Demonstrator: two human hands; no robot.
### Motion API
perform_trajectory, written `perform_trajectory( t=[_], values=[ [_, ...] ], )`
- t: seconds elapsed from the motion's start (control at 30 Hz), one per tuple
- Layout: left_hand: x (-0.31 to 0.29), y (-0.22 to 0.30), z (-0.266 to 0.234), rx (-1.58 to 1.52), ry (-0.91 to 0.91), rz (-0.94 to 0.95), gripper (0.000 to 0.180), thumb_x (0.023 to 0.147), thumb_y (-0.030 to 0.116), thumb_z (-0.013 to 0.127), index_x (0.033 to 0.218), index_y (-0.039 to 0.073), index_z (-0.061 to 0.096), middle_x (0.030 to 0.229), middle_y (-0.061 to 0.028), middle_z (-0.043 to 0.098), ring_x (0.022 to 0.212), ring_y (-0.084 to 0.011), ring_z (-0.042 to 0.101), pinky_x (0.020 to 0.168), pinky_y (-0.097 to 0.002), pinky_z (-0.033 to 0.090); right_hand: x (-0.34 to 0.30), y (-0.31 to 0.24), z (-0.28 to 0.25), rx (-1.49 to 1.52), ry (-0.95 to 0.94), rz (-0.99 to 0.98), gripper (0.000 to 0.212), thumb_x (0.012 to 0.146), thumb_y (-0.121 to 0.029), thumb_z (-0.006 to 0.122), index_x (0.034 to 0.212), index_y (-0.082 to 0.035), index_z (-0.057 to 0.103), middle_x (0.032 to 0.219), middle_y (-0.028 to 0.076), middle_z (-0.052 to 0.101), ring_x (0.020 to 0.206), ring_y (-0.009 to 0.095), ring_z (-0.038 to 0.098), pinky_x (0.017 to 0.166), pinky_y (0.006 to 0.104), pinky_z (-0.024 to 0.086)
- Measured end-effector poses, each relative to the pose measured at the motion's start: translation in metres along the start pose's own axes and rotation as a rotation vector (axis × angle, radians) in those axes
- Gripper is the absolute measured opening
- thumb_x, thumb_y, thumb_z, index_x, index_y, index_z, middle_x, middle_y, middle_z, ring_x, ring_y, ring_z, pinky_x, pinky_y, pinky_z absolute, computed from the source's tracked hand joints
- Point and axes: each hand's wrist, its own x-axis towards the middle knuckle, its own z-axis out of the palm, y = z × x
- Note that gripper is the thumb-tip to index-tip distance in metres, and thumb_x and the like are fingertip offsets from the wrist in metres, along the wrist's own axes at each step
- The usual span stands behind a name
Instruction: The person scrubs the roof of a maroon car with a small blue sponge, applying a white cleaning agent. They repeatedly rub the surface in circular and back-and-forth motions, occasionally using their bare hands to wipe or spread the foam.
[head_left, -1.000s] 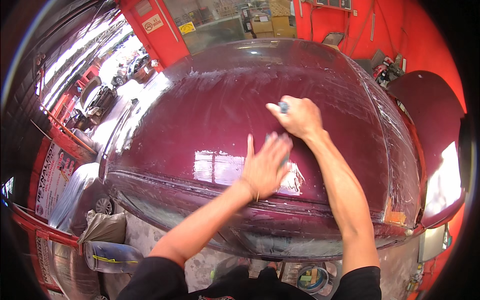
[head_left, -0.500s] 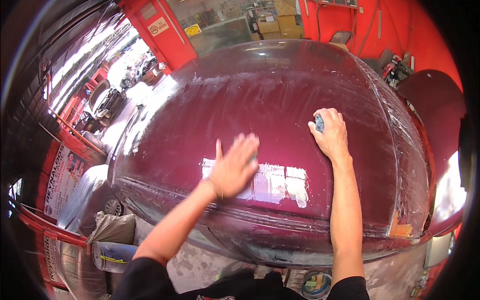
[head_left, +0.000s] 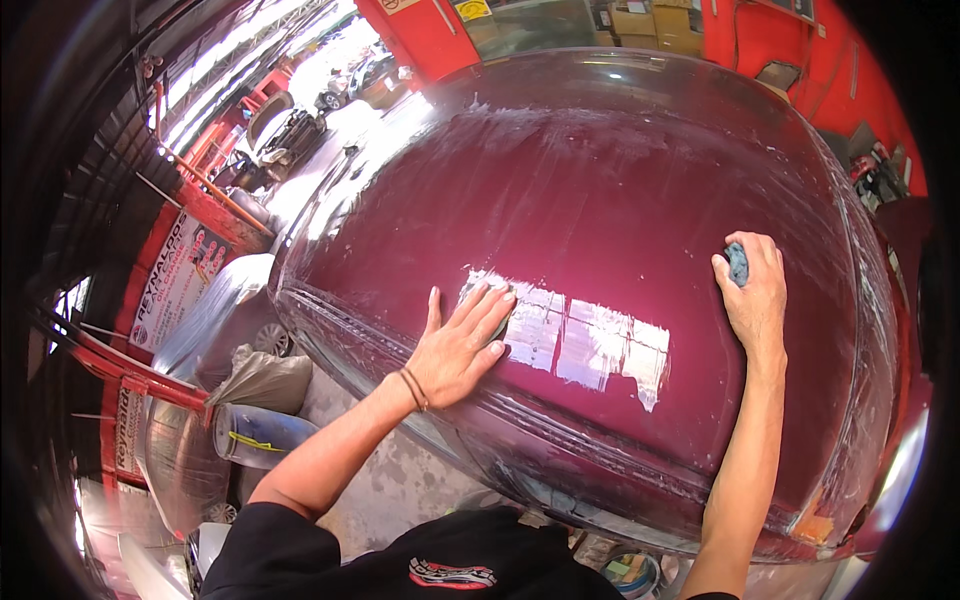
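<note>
A wet, maroon car roof point(head_left: 600, 210) fills the middle of the view, with pale streaky residue and a bright reflection on it. My left hand point(head_left: 452, 358) lies flat near the roof's near edge, fingers stretched forward and slightly spread. Beneath its fingers a thin grey pad point(head_left: 507, 325) shows at the edge, mostly hidden by the hand; its exact kind cannot be made out. Farther right, my right hand point(head_left: 760, 295) rests on the roof with curled fingers, closed around a crumpled blue-grey cloth point(head_left: 737, 264).
Clear film covers the car's right side point(head_left: 868, 290). By my feet stands a bucket point(head_left: 632, 574) with blocks in it. A blue drum point(head_left: 258, 438), a grey sack point(head_left: 262, 382) and a plastic-covered car point(head_left: 205, 325) are at left. Red walls point(head_left: 845, 75) rise behind.
My view has turned, so the car and both hands appear farther right and tilted. The left hand, blurred by motion before, now shows sharply on the roof. The right hand still grips the cloth.
</note>
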Motion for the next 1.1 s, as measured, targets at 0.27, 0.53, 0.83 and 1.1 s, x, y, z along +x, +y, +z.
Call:
perform_trajectory(
  t=[0.27,0.53,0.83,1.1],
  values=[
    [0.256,-0.178,-0.025,-0.023,0.012,-0.352,0.075,0.119,0.058,0.025,0.182,0.018,0.019,0.191,-0.0004,0.012,0.176,-0.0282,0.011,0.132,-0.0816,0.008,0.008,-0.016,0.009,0.090,-0.048,-0.026,0.030,0.097,-0.014,0.078,0.124,-0.004,0.071,0.122,0.014,0.069,0.114,0.034,0.067,0.103,0.0455,0.053],
    [0.029,-0.116,-0.001,-0.043,0.054,-0.137,0.070,0.122,0.049,0.026,0.183,0.018,0.013,0.191,-0.0081,0.011,0.177,-0.0317,0.005,0.136,-0.0711,0.001,0.007,-0.010,0.001,0.039,-0.022,0.051,0.029,0.098,-0.015,0.078,0.124,-0.004,0.070,0.122,0.012,0.068,0.114,0.032,0.067,0.103,0.0445,0.053],
    [0.165,-0.268,-0.005,-0.011,0.056,-0.248,0.074,0.120,0.058,0.028,0.183,0.023,0.014,0.192,0.0011,0.009,0.177,-0.0269,0.005,0.130,-0.0837,0.005,0.010,-0.015,0.012,0.049,-0.049,0.057,0.028,0.099,-0.013,0.077,0.124,-0.003,0.070,0.123,0.011,0.068,0.115,0.030,0.068,0.104,0.0417,0.053],
    [0.245,-0.251,0.003,-0.143,0.093,-0.191,0.075,0.119,0.061,0.028,0.181,0.021,0.022,0.191,-0.0008,0.015,0.176,-0.0292,0.008,0.131,-0.0827,0.009,0.004,-0.009,0.005,0.022,-0.061,0.136,0.028,0.100,-0.013,0.077,0.125,-0.004,0.070,0.122,0.011,0.067,0.112,0.028,0.068,0.103,0.0405,0.054]
  ],
)
